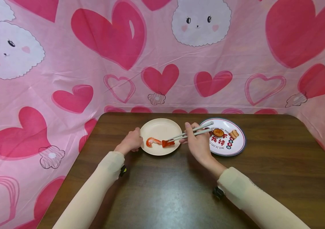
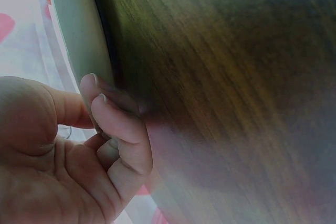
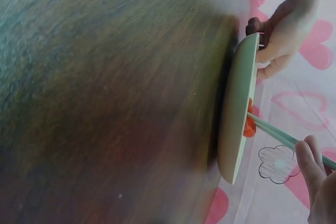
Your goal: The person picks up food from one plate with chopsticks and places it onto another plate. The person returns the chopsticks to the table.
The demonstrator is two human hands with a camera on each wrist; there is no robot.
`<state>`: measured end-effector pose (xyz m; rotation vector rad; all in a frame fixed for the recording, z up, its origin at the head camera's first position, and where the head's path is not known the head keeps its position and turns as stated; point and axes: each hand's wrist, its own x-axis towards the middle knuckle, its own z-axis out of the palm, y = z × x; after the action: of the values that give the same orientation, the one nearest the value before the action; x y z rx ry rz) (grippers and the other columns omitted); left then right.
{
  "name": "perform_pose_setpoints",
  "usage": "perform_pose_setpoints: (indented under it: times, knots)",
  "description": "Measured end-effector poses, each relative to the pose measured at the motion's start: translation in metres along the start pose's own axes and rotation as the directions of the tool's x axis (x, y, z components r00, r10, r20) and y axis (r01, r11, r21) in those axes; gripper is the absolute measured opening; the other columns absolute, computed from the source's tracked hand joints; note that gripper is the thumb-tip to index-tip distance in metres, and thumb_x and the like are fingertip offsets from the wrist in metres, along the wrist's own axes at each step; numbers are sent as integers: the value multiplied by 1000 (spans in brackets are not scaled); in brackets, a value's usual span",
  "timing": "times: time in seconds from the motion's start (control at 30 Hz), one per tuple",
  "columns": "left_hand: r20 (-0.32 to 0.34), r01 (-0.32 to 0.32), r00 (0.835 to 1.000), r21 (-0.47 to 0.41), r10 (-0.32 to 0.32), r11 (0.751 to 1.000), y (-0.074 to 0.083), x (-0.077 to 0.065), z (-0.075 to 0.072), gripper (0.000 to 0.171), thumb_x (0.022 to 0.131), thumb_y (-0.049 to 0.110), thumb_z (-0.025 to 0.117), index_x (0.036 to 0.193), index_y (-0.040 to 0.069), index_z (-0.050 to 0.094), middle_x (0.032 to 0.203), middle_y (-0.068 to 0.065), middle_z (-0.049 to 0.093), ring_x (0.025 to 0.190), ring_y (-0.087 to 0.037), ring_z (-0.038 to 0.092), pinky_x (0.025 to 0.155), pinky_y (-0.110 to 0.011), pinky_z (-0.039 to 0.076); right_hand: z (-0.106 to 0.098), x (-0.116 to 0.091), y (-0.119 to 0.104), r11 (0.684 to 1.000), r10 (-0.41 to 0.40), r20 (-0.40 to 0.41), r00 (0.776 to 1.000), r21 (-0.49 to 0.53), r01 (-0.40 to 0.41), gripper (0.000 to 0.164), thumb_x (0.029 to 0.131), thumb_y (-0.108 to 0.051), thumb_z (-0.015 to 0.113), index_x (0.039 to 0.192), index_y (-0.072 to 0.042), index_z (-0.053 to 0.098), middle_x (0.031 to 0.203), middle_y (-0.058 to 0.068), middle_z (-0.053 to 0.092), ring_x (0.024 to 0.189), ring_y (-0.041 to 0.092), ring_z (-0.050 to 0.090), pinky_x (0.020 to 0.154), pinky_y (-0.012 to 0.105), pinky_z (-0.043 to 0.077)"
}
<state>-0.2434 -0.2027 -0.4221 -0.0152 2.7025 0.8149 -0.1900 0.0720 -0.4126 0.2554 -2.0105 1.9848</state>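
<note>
1. Left hand (image 1: 130, 140) grips the cream plate (image 1: 160, 127) by its left edge, fingers curled below the rim, thumb above; right hand (image 1: 199, 143) holds pale chopsticks (image 3: 282, 136) in bent fingers, the tips close together.
2. On the cream plate, the red food piece (image 1: 168, 144) lies between the hands: right of the left one, left of the right, which is nearer. Chopstick tips meet it; whether they pinch it cannot be told.
3. Its long axis appears to run roughly side to side, in line with the shrimp (image 1: 151, 142) just beside it. The chopsticks slant in from the upper right.
4. Beyond the right hand, a patterned plate (image 1: 236, 148) carries large red characters, "我待", with "不" at upper right. Smaller lettering and round badges (image 1: 229, 143) are too small to read; no brand is legible.
</note>
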Motion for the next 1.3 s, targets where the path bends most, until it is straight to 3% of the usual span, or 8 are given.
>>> perform_pose_setpoints:
  times: [0.37,0.8,1.3]
  knots:
    - [1,-9,1000,8,9,1000,0,0,-1,37,106,7,44,139,-8,39,84,-20,62,56,-23,60,50,-32,54,-1,0,2,1000,-6,20,1000,10,6,47,110,-31,59,93,14,58,80,30,69,61,36,74,58,46,62]
    - [1,0,1000,-2,0,1000,0,1,1,36,105,7,45,138,-6,40,85,-20,62,56,-23,60,50,-33,53,-2,-2,4,1000,7,30,1000,-2,-7,40,109,-32,59,90,3,61,79,30,69,60,35,74,57,39,62]
    - [2,0,1000,3,0,1000,0,1,1,35,105,7,44,138,-6,40,84,-20,62,55,-23,60,50,-33,54,-3,-1,4,999,45,37,998,10,-46,32,111,-22,57,94,5,62,83,33,70,69,54,71,60,48,61]
